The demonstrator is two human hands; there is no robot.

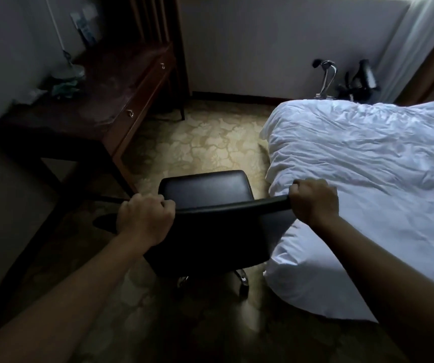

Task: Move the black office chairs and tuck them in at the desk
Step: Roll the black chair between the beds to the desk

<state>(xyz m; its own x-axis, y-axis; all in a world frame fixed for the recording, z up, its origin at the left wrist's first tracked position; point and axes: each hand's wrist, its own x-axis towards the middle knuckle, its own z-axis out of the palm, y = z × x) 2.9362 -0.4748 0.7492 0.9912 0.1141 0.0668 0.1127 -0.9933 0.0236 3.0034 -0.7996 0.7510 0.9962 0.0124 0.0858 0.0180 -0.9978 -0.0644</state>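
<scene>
A black office chair (206, 191) with a padded seat stands on the carpet in front of me, between the desk and the bed. My left hand (145, 220) is closed on the left end of the backrest's top edge. My right hand (314, 201) is closed on the right end of that edge. The chair's chrome base (242, 277) shows under the backrest. The dark wooden desk (84, 111) with two drawer pulls runs along the left wall, ahead and left of the chair. A second black chair (360, 81) lies tipped over beyond the bed, by the far wall.
A bed with a rumpled white duvet (367, 184) fills the right side, touching the chair's right edge. A slatted wooden frame (158, 27) stands at the desk's far end. Small items (65, 77) lie on the desk's left part. A patterned carpet (205, 142) lies between desk and bed.
</scene>
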